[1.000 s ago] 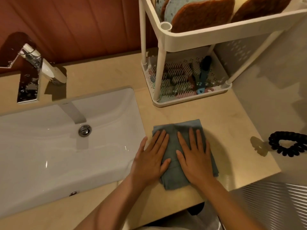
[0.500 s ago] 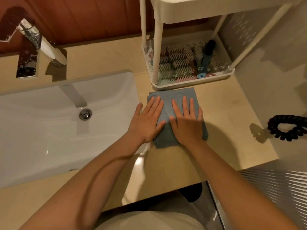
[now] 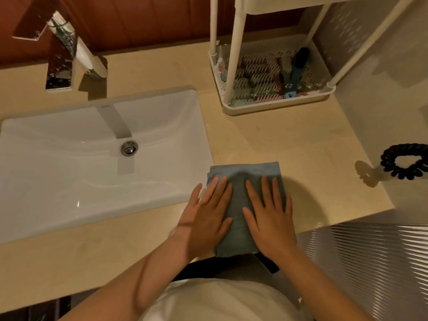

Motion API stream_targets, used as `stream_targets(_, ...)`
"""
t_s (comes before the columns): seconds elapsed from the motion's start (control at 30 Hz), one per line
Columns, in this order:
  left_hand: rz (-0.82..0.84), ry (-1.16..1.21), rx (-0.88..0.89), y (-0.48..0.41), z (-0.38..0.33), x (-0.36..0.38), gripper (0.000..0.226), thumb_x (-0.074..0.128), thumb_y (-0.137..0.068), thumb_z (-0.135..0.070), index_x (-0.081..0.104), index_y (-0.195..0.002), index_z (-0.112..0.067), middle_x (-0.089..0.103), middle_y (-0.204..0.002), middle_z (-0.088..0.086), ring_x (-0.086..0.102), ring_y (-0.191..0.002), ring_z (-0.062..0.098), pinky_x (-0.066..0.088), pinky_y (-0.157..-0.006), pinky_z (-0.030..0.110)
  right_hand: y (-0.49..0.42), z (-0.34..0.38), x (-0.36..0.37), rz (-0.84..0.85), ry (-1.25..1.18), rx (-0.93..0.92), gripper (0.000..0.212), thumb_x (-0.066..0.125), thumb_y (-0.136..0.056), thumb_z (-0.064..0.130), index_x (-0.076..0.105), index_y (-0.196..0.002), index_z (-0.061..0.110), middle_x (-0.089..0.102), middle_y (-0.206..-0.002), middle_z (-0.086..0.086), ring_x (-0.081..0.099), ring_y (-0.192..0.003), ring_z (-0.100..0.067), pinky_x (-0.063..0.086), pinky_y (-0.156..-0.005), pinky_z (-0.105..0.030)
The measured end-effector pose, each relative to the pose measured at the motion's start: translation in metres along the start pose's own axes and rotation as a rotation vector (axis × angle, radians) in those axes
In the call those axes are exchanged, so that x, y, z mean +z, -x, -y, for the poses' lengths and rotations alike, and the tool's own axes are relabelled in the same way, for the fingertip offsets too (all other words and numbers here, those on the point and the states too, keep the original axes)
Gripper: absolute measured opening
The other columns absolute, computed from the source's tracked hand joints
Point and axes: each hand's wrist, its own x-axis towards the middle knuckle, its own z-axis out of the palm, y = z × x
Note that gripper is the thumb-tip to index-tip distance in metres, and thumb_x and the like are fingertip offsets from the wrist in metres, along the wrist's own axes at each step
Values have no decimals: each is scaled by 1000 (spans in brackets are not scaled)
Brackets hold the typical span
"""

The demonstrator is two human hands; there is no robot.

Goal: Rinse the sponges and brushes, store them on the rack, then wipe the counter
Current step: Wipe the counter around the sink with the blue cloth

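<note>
Both hands, the left hand (image 3: 206,218) and right hand (image 3: 269,218), lie flat and open on the folded blue cloth (image 3: 238,205) at the counter's (image 3: 289,144) front edge beside the sink (image 3: 92,158), where its overhanging hem could slip off.

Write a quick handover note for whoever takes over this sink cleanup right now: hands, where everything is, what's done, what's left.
Left hand and right hand: both flat, palms down on the folded blue cloth at the counter's front edge, right of the sink.
Brushes lie in the rack's bottom tray; the upper tray's contents are out of view.
Faucet is not running.
Done: brushes stored.
Left: finish wiping the counter, probably toward the rack and right side.
</note>
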Motion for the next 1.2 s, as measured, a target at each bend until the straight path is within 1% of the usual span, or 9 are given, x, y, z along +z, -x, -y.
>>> stream_targets(0.1, -101, 110, 0, -16, -20, -8, 62, 35, -87, -39, 36, -139, -5, 40, -146, 13, 36, -137, 23, 21, -111, 41, -22, -24, -13, -49, 21, -84, 55, 27, -91, 39, 26, -143, 19, 30, -151, -14, 15, -139, -27, 11, -107, -44)
stream_targets(0.23, -29, 162, -89, -32, -45, -4, 64, 32, -86, -41, 42, -136, -2, 45, -142, 14, 43, -132, 23, 34, -106, 37, -43, -39, -10, -18, 66, -178, 54, 26, -93, 36, 25, -143, 17, 29, -151, -13, 15, -140, -27, 13, -109, -44)
stream_targets(0.47, -43, 124, -36, -28, -39, 10, 68, 32, -88, -47, 35, -140, -3, 38, -148, 12, 35, -137, 21, 26, -113, 38, -38, -37, -4, 6, 53, -151, 57, 24, -93, 37, 17, -146, 15, 24, -153, -15, 9, -141, -27, 3, -112, -40)
stream_targets(0.63, -30, 137, 29, 12, -2, 13, 69, 28, -92, -48, 23, -145, -5, 27, -153, 11, 23, -142, 20, 13, -112, 36, -14, 10, -2, 9, -6, -140, 57, 9, -97, 42, 19, -146, 15, 23, -152, -19, 9, -142, -26, -3, -114, -38)
stream_targets(0.77, -5, 116, -9, 62, 49, 13, 69, 24, -95, -50, 17, -147, -6, 21, -154, 10, 14, -143, 18, 9, -114, 35, -6, 80, 4, 18, -63, -203, 55, 23, -95, 38, 18, -146, 18, 24, -153, -16, 11, -141, -26, 4, -114, -44)
stream_targets(0.87, 60, 90, -81, 113, 94, 8, 70, 25, -94, -51, 14, -147, -7, 18, -154, 10, 14, -143, 17, 9, -115, 33, -2, 141, 8, 50, -102, -316, 58, 29, -93, 37, 19, -146, 17, 27, -152, -13, 14, -141, -26, 9, -112, -48)
stream_targets(0.97, 116, 48, -143, 168, 138, 7, 72, 23, -94, -52, 3, -150, -11, 10, -157, 9, 1, -145, 16, 1, -116, 31, 9, 193, 10, 110, -121, -517, 58, 33, -90, 37, 27, -142, 13, 33, -150, -13, 18, -140, -27, 11, -111, -50)
stream_targets(1.07, 171, -9, -168, 198, 163, 6, 68, 17, -96, -51, 7, -150, -10, 11, -157, 10, -1, -145, 17, 2, -116, 34, 8, 212, 6, 129, -92, -686, 60, 34, -87, 42, 35, -139, 11, 39, -147, -13, 28, -139, -28, 14, -109, -48)
stream_targets(1.2, 12, 71, -339, 194, 138, 2, 64, 31, -93, -43, 23, -146, -8, 24, -153, 11, 14, -142, 18, 13, -113, 38, -11, 192, 0, 95, -27, -872, 66, 33, -86, 47, 28, -143, 13, 32, -150, -14, 17, -140, -26, 4, -113, -43)
